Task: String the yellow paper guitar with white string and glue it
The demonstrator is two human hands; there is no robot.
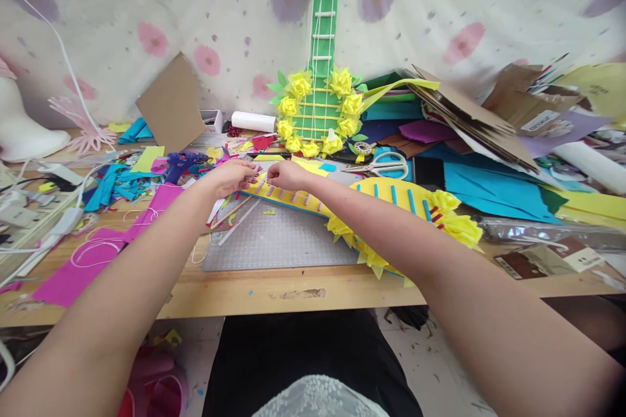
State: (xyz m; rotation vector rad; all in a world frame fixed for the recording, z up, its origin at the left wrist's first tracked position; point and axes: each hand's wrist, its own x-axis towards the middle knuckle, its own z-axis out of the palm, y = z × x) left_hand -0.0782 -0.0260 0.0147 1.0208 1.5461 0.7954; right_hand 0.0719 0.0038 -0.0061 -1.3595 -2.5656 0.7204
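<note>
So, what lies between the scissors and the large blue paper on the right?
A black phone lies between the scissors and blue paper in the head view.

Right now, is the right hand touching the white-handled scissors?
Apart: in the head view, the right hand is well to the left of the scissors, with a small blue piece showing between them.

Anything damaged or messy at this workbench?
Yes: the wooden table's front edge has a rough, dark worn patch; blue paper scraps lie in a disorderly heap left of the glue gun.
</note>
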